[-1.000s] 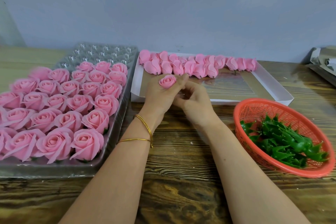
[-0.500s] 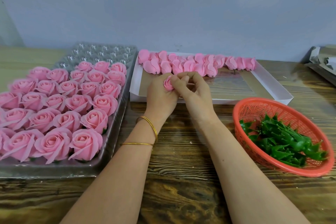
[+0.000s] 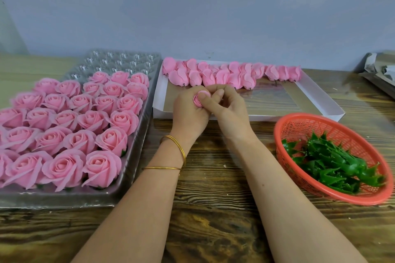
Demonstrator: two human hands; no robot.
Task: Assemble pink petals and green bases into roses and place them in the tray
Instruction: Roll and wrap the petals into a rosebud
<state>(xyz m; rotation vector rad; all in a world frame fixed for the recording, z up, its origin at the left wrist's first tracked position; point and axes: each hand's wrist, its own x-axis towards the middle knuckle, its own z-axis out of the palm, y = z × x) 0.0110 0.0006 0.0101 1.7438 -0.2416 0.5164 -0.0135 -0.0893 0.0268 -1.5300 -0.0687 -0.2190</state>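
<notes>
A small pink petal bud (image 3: 199, 98) sits in the curled fingers of my left hand (image 3: 188, 111), over the front edge of the white box. The thumb and fingers of my right hand (image 3: 226, 107) pinch the bud's right side. Several loose pink petal pieces (image 3: 213, 74) lie in a row at the back of the white box (image 3: 316, 100). Green bases (image 3: 333, 162) fill the orange basket (image 3: 299, 124) at the right. Several finished pink roses (image 3: 70, 126) stand in the clear plastic tray (image 3: 141, 126) at the left. No green base shows on the held bud.
The tray's far rows (image 3: 119, 60) hold empty cells. A grey stack of paper or trays (image 3: 380, 70) lies at the far right edge. A blue-grey wall stands right behind the wooden table (image 3: 213, 209). Gold bangles (image 3: 175, 151) ring my left wrist.
My right hand has come up from below the bud and now pinches it from the right. Both hands shifted slightly away from me, and the bud is more covered by fingers.
</notes>
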